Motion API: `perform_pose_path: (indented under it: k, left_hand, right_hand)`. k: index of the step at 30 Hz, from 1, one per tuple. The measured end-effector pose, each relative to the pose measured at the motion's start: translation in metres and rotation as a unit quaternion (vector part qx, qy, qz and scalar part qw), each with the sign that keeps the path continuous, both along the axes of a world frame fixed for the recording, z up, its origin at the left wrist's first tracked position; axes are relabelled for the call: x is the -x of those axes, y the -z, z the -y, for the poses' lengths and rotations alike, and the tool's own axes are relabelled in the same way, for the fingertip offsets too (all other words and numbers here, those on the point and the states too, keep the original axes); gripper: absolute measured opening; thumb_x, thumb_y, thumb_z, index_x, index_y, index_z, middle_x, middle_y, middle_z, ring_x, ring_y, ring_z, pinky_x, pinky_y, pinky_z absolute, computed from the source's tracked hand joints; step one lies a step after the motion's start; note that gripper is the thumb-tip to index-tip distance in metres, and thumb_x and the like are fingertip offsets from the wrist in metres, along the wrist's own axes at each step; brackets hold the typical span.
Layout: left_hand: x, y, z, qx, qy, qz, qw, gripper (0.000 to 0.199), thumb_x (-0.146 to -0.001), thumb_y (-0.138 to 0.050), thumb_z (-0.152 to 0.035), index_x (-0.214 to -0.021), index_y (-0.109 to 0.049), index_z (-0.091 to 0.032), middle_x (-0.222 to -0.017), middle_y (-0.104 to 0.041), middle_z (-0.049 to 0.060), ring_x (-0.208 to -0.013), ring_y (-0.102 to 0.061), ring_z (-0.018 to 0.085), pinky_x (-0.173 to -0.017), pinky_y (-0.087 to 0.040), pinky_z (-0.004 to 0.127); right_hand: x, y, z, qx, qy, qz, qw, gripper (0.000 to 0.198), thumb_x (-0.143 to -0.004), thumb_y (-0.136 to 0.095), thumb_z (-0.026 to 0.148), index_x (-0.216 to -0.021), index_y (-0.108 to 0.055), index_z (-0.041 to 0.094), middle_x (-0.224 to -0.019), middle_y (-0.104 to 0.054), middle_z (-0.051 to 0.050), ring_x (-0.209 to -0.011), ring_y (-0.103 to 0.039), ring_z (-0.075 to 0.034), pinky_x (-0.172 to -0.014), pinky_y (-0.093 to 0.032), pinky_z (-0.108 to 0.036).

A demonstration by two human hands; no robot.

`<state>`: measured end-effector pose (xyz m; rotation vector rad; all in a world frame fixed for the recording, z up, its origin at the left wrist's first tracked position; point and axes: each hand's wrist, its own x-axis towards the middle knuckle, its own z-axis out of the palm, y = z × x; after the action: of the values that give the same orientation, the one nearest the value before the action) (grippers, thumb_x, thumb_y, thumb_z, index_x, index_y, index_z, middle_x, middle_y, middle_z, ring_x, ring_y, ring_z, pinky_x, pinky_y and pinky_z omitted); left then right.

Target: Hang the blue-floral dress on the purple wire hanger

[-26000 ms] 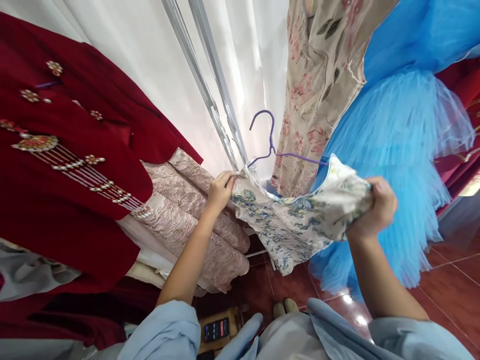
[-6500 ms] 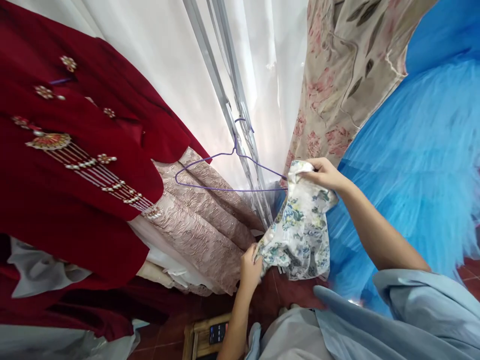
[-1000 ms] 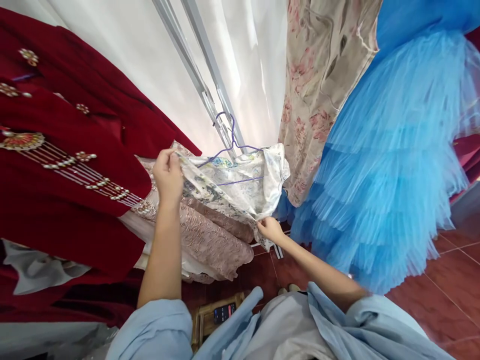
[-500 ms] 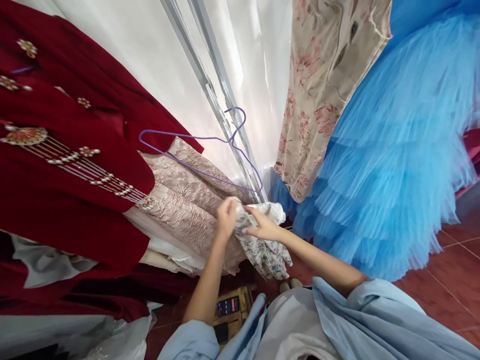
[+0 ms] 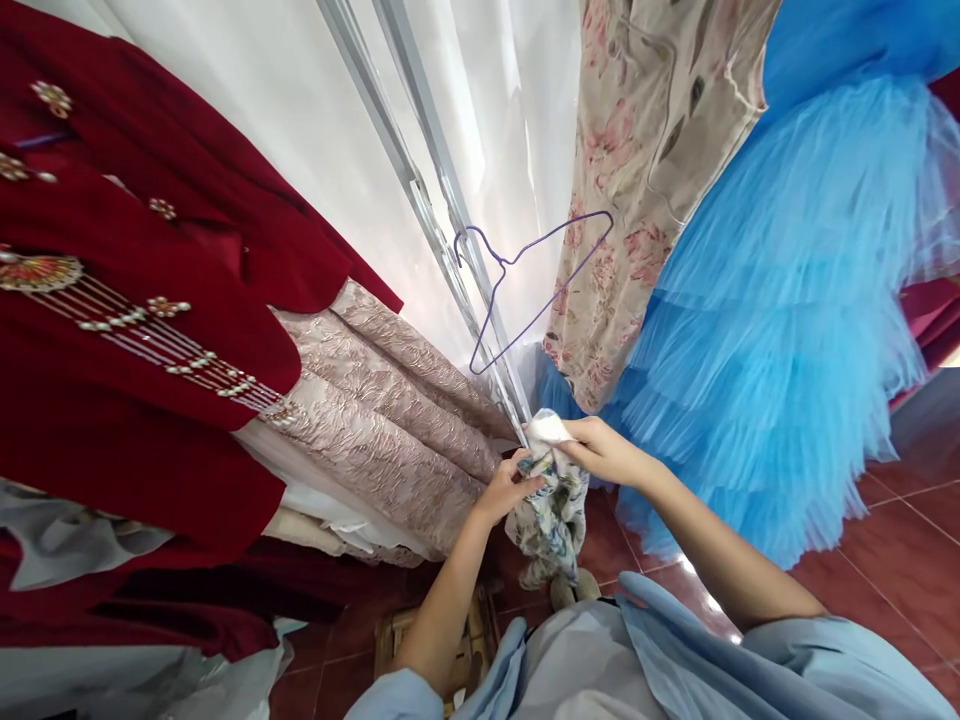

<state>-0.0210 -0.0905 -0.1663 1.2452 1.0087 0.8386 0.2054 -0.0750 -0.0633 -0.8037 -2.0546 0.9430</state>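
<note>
A bunched white floral garment (image 5: 559, 505) is gripped by both hands, hanging above the red tiled floor (image 5: 862, 590) and clear of the hanger. Its white upper end is pinched by the right hand (image 5: 604, 450); just below, its near edge is grasped between the thumb and fingers of the left hand (image 5: 504, 490). Above them, the bare purple hanger (image 5: 504, 263) is seen tilted before the metal posts (image 5: 409, 170), flanked by the pink brocade skirt (image 5: 390, 440) and the beige floral dress (image 5: 622, 200).
</note>
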Motion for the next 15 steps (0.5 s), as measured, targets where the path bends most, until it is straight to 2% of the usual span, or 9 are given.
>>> perform_pose_path:
  k: [2,4,6,8,10,12,15]
  left_hand:
    - [0.010,0.009,0.004,0.037,0.011,0.047,0.998,0.063,-0.055,-0.089,-0.062,-0.091,-0.074,-0.012,-0.092,-0.071,0.010,-0.088,-0.064,0.024,-0.084,-0.049,0.034]
    - [0.022,0.012,0.006,0.062,0.059,0.047,0.995,0.061,-0.054,-0.088,-0.063,-0.082,-0.074,-0.012,-0.083,-0.070,0.008,-0.080,-0.062,0.022,-0.079,-0.049,0.032]
    - [0.035,0.012,0.008,0.070,0.133,-0.008,0.989,0.052,-0.061,-0.086,-0.059,-0.078,-0.073,-0.011,-0.076,-0.066,0.006,-0.074,-0.059,0.018,-0.074,-0.047,0.029]
    - [0.046,0.007,0.010,0.062,0.173,-0.085,0.979,0.045,-0.069,-0.082,-0.055,-0.073,-0.071,-0.011,-0.071,-0.062,0.003,-0.070,-0.055,0.016,-0.070,-0.043,0.027]
    - [0.059,-0.002,0.010,0.038,0.153,-0.143,0.977,0.041,-0.077,-0.075,-0.052,-0.075,-0.071,-0.012,-0.070,-0.061,0.002,-0.070,-0.053,0.016,-0.068,-0.042,0.026]
    - [0.071,-0.015,0.008,-0.011,0.108,-0.190,0.976,0.036,-0.082,-0.069,-0.048,-0.076,-0.070,-0.012,-0.070,-0.061,0.001,-0.070,-0.052,0.016,-0.069,-0.042,0.027]
    - [0.088,-0.041,0.000,-0.127,0.012,-0.209,0.970,0.034,-0.084,-0.066,-0.046,-0.075,-0.069,-0.014,-0.070,-0.062,0.002,-0.069,-0.054,0.017,-0.067,-0.044,0.027]
  right_hand:
    - [-0.013,-0.003,0.005,0.077,0.029,-0.043,0.996,0.043,-0.098,-0.050,0.050,-0.078,-0.066,0.015,-0.064,-0.057,0.000,-0.058,-0.050,-0.013,-0.059,-0.043,-0.024]
    - [-0.029,-0.005,0.009,0.154,0.055,-0.109,0.981,0.039,-0.091,-0.061,0.052,-0.081,-0.069,0.015,-0.071,-0.065,-0.002,-0.061,-0.057,-0.015,-0.059,-0.046,-0.025]
    - [-0.045,-0.008,0.012,0.202,0.095,-0.192,0.956,0.035,-0.081,-0.074,0.051,-0.083,-0.071,0.016,-0.075,-0.070,-0.004,-0.063,-0.062,-0.017,-0.057,-0.049,-0.026]
    - [-0.062,-0.010,0.013,0.213,0.163,-0.270,0.925,0.033,-0.070,-0.082,0.048,-0.082,-0.071,0.019,-0.072,-0.070,-0.003,-0.059,-0.063,-0.018,-0.054,-0.049,-0.026]
    - [-0.081,-0.010,0.014,0.193,0.242,-0.327,0.893,0.033,-0.066,-0.084,0.047,-0.084,-0.071,0.022,-0.069,-0.070,-0.002,-0.055,-0.063,-0.018,-0.051,-0.050,-0.027]
    - [-0.102,-0.007,0.014,0.161,0.304,-0.355,0.869,0.034,-0.069,-0.082,0.048,-0.093,-0.071,0.026,-0.068,-0.069,-0.001,-0.054,-0.063,-0.018,-0.050,-0.050,-0.027]
    - [-0.132,0.002,0.009,0.147,0.349,-0.349,0.857,0.039,-0.079,-0.073,0.054,-0.108,-0.070,0.030,-0.069,-0.071,-0.001,-0.053,-0.064,-0.019,-0.048,-0.050,-0.028]
